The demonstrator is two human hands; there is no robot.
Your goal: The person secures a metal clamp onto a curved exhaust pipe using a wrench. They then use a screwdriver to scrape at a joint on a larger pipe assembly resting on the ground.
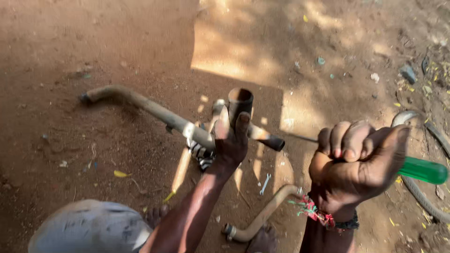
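Observation:
My left hand (230,140) grips a rusty bicycle handlebar assembly at its middle, where a short upright tube (240,101) stands open at the top. One handlebar arm (140,105) reaches left and curves down; a shorter dark-tipped arm (266,137) points right. My right hand (358,161) is a closed fist around a screwdriver with a green handle (424,170). Its thin metal shaft (301,138) runs left toward the dark-tipped arm. A red and green thread band sits on my right wrist.
Reddish dirt ground lies below, part sunlit. A small spanner (265,183) and another bent handlebar tube (262,216) lie on the ground. A grey rounded object (89,227) is at lower left. A rubber tyre (429,187) curves at right, with litter beyond.

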